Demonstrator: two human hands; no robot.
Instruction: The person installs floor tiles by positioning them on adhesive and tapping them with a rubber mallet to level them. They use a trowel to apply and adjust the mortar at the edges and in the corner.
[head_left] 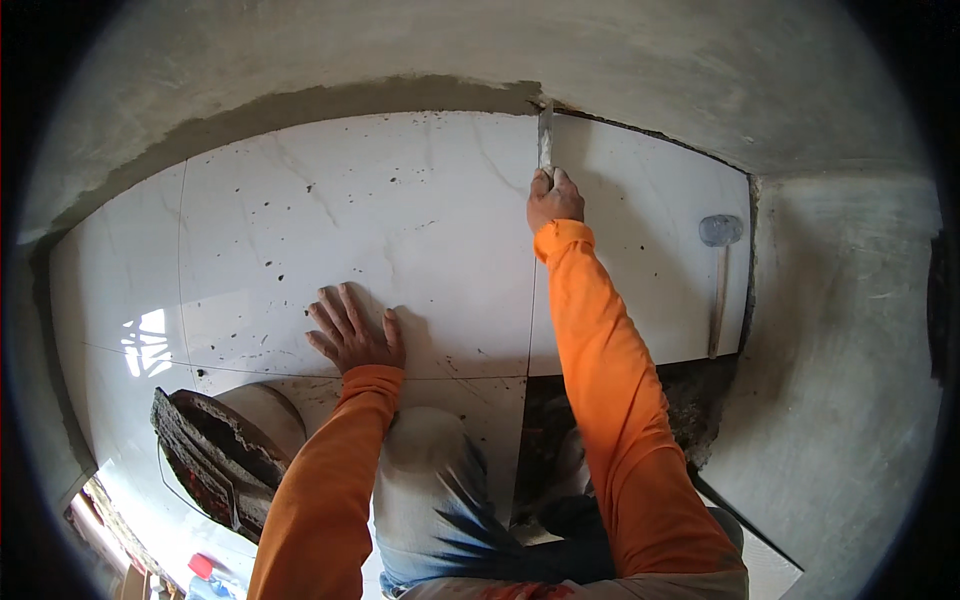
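My right hand (556, 198) is closed around a narrow, flat-bladed trowel (545, 135). The blade's far end meets the base of the back wall, where wet grey mortar (420, 95) stops. Beneath the trowel runs the joint between the large white tile (380, 220) and the smaller tile (630, 220) to its right. My left hand (355, 330) lies on the large tile with fingers spread, holding nothing. Grey specks dot that tile around the hand.
A rubber mallet (720, 232) lies on the right-hand tile beside the side wall (840, 300). A mortar-caked bucket (225, 445) leans at lower left. Dark, untiled ground (690, 400) shows under my right arm. A red-capped bottle (203, 568) stands at the lower left edge.
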